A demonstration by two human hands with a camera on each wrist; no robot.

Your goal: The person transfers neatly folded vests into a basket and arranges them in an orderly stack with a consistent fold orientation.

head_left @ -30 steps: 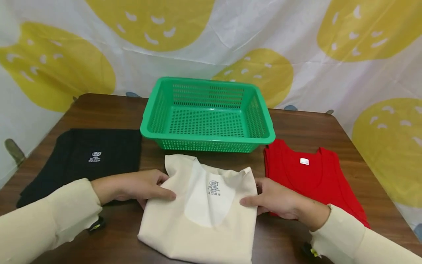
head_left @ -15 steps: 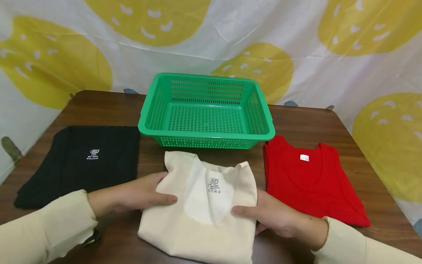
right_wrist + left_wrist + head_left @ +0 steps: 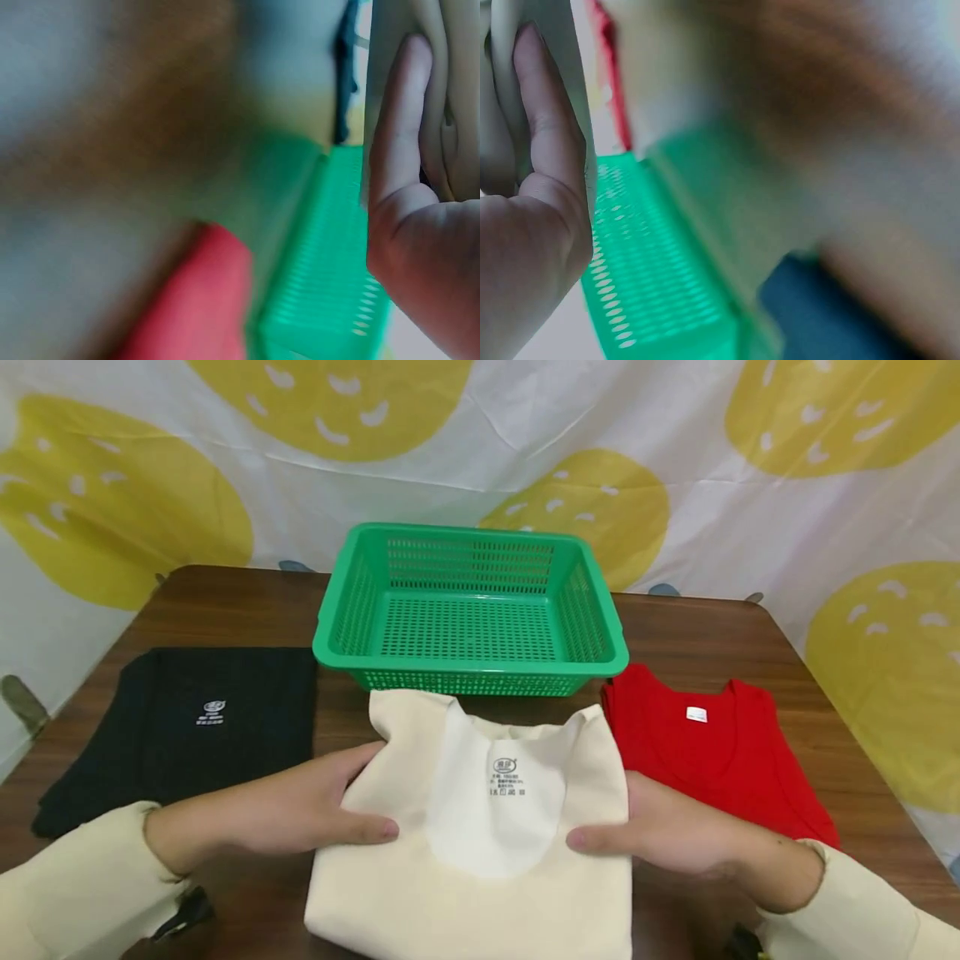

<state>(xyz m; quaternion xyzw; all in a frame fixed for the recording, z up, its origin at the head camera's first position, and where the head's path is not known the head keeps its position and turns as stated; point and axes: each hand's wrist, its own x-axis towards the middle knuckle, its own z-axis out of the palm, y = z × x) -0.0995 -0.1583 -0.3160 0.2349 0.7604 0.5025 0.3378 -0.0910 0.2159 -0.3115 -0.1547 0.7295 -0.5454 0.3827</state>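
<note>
A folded cream undershirt with a white neck panel and printed label is held upright in front of the basket, in the head view. My left hand grips its left side, thumb on the front and fingers hidden behind. On the opposite side my right hand pinches it the same way. In the left wrist view the left hand presses a finger along the cloth. The right wrist view has the right hand in a similar pose against the fabric.
A green perforated plastic basket stands at the table's back middle, with nothing in it. To the left lies a folded black shirt; a folded red tank top lies right. The brown table meets a lemon-print cloth behind.
Both hands have raised the cream shirt toward the head camera and slightly right, so it looks larger and its neckline spreads wider. The basket and other shirts have not moved.
</note>
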